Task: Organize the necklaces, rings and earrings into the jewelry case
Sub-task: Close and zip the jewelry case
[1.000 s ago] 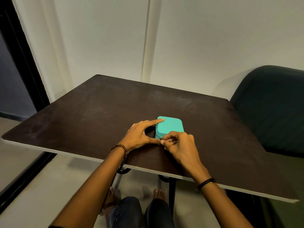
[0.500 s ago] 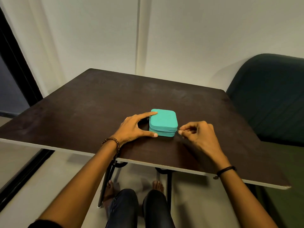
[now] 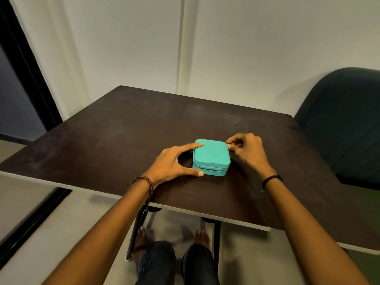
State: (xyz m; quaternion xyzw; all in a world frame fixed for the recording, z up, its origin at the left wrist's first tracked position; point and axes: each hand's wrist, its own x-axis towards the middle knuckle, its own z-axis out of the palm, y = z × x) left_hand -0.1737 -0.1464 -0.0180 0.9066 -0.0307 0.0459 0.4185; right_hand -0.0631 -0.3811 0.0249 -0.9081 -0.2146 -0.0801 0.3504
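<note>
A small teal jewelry case [image 3: 211, 156] with its lid down lies on the dark brown table [image 3: 123, 130], near the front edge. My left hand [image 3: 174, 163] braces it from the left, forefinger on the far left corner of the lid and thumb against the front left corner. My right hand [image 3: 246, 150] is at the case's far right corner, with thumb and forefinger pinching what looks like the zipper pull; the pull itself is too small to make out. No necklaces, rings or earrings are in view.
A dark green upholstered chair [image 3: 345, 124] stands at the table's right side. A white wall runs behind the table, with a dark door frame [image 3: 26, 64] at the left. My knees and bare feet show under the table's front edge.
My right hand has travelled with its pinch from the case's front left corner, along the front and up the right side to the far right corner. The left hand kept its brace.
</note>
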